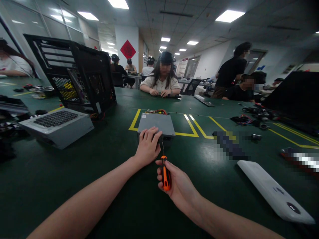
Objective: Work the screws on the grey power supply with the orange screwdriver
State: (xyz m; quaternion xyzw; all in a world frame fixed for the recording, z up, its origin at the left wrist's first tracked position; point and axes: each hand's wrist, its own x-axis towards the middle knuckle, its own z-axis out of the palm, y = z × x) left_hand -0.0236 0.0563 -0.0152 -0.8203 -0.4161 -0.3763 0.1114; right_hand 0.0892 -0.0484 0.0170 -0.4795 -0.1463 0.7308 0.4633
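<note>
A grey metal power supply [158, 122] lies on the green table [119, 205] in front of me, its coloured cables bunched at the far side. My left hand [147, 147] grips its near edge, with fingers bent over the top and the thumb side low by the front face. In my right hand [180, 184] is an orange and black screwdriver [165, 176], held by the handle. Its thin shaft points away from me at the power supply's near face. Whether the tip sits in a screw is hidden by my left hand.
An open black computer case [82, 76] stands at the left, behind a second power supply [58, 127]. To the right lie a long white device [274, 191] and tangled cables [249, 119]. A person [160, 78] sits across the table. Yellow tape lines mark the tabletop.
</note>
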